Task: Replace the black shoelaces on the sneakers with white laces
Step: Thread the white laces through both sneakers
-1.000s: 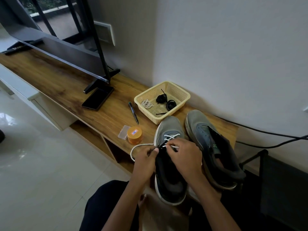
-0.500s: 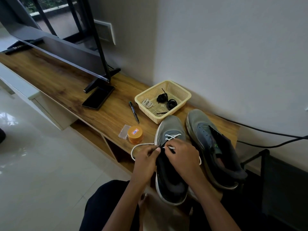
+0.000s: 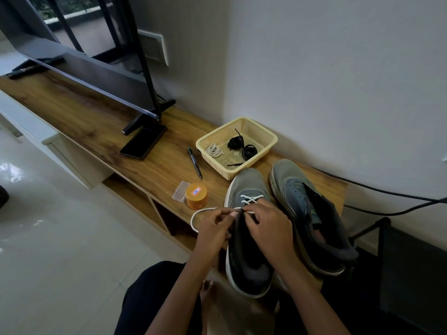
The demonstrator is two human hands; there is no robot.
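we see left sneaker (image 3: 249, 238) toe far, heel near; left hand (image 3: 214, 229), right hand (image 3: 268, 226) each pinching white lace (image 3: 251, 199).

Two sneakers (image 3: 278, 201) sit side by side before the basket (image 3: 266, 151), pen (image 3: 195, 163) to its left.

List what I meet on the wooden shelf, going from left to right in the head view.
Remote control → phone → orange jar → sneaker with the white lace → unlaced sneaker. The pen and the basket overlap these, so I leave them out.
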